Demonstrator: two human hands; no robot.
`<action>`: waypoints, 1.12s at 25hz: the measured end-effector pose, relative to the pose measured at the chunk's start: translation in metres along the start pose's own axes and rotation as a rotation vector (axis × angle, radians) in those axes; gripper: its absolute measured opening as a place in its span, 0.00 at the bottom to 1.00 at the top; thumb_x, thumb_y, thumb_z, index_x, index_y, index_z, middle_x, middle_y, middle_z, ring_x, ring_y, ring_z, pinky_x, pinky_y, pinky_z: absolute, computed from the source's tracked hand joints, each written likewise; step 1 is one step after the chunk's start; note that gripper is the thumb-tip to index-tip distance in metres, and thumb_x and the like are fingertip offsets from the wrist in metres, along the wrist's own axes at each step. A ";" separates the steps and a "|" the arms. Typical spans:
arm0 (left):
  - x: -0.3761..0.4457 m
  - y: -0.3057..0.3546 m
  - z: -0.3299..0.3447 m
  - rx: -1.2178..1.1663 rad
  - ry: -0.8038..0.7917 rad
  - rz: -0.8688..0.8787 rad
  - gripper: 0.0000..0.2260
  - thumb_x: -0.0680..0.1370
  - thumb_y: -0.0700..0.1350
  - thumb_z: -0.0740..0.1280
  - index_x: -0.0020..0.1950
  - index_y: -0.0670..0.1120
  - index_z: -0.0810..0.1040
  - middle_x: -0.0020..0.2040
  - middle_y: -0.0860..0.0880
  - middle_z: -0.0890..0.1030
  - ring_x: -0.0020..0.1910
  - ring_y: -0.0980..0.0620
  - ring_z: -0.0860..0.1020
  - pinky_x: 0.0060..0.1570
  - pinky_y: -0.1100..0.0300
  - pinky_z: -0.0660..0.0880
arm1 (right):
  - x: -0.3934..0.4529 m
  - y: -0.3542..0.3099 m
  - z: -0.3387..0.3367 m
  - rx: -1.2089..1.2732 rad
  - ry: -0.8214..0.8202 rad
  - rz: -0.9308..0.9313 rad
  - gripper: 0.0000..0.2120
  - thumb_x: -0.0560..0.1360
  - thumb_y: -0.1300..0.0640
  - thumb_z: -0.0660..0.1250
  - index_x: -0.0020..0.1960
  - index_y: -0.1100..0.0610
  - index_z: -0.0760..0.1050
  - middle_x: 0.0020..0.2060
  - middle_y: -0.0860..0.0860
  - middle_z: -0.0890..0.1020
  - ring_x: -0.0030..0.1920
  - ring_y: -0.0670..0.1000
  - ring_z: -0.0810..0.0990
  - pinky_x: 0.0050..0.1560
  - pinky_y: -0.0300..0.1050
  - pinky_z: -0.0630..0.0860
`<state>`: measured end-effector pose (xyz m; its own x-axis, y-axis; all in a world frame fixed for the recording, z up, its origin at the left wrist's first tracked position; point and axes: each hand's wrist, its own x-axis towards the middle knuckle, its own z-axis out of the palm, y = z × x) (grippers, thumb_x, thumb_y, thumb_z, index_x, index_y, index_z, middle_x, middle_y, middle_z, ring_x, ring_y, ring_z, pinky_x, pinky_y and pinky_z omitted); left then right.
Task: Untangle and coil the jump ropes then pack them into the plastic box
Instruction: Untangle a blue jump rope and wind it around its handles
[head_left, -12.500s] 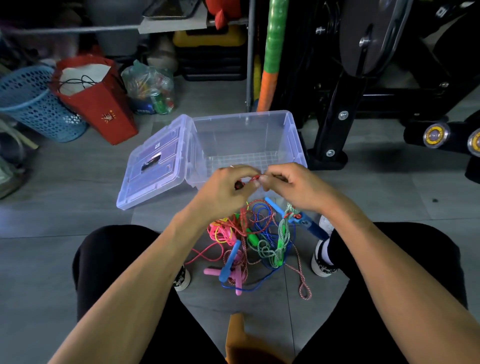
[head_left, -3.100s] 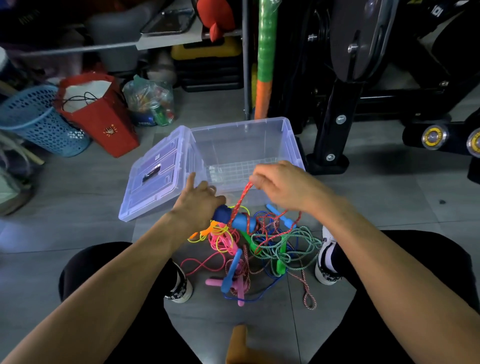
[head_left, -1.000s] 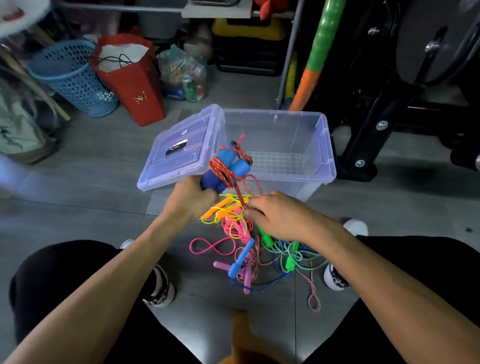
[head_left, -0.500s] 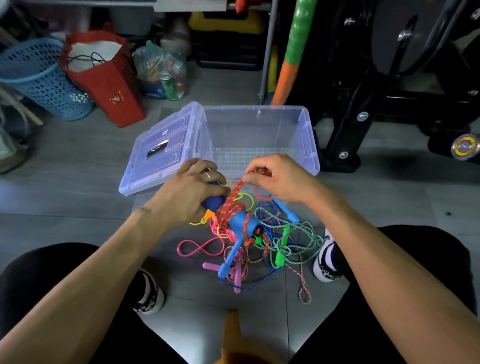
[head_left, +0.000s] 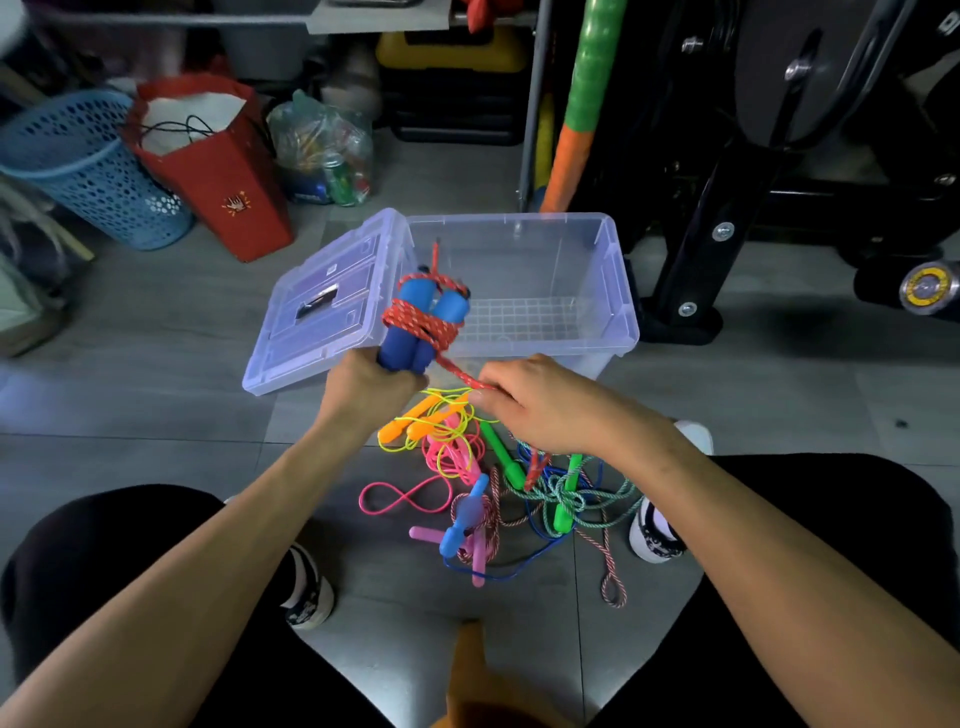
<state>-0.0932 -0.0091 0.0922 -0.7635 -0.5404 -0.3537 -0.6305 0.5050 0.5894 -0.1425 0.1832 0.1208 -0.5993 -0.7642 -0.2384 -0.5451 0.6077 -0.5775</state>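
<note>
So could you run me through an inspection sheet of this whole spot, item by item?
Surface: grey tiled floor, person seated with knees apart.
Job's things: clear plastic box open and holding no ropes, its lid leaning at its left side; red rope wound around two blue handles; tangled pile of ropes on the floor.
Clutter: blue basket, red paper bag, clear bag of items.
Grippers: left hand grips the blue handles; right hand pinches the red rope's loose run.
Cables: black cord in the red paper bag.
Surroundings: black exercise machine, green and orange pole.
</note>
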 end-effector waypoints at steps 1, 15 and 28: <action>-0.002 0.000 0.002 0.121 -0.013 -0.002 0.10 0.71 0.52 0.72 0.42 0.46 0.79 0.36 0.45 0.78 0.36 0.45 0.76 0.34 0.58 0.69 | -0.001 0.000 -0.004 -0.044 0.000 0.000 0.14 0.82 0.49 0.58 0.42 0.56 0.69 0.33 0.47 0.71 0.34 0.47 0.69 0.35 0.43 0.65; -0.004 -0.005 -0.031 -0.414 -0.687 0.326 0.10 0.61 0.37 0.75 0.41 0.46 0.83 0.37 0.44 0.80 0.36 0.48 0.76 0.37 0.57 0.75 | 0.007 0.036 -0.016 0.569 0.177 0.005 0.12 0.78 0.48 0.64 0.37 0.46 0.78 0.27 0.44 0.73 0.29 0.43 0.69 0.33 0.41 0.68; -0.017 0.012 0.019 -0.564 -0.177 -0.066 0.14 0.71 0.35 0.73 0.54 0.46 0.76 0.46 0.45 0.82 0.40 0.49 0.80 0.43 0.54 0.79 | 0.011 0.009 0.016 0.062 0.520 -0.003 0.15 0.77 0.54 0.66 0.33 0.54 0.67 0.39 0.46 0.70 0.36 0.50 0.72 0.36 0.45 0.67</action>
<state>-0.0903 0.0192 0.0915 -0.7673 -0.4139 -0.4899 -0.5429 0.0127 0.8397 -0.1444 0.1765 0.1002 -0.8183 -0.5479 0.1736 -0.5211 0.5796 -0.6265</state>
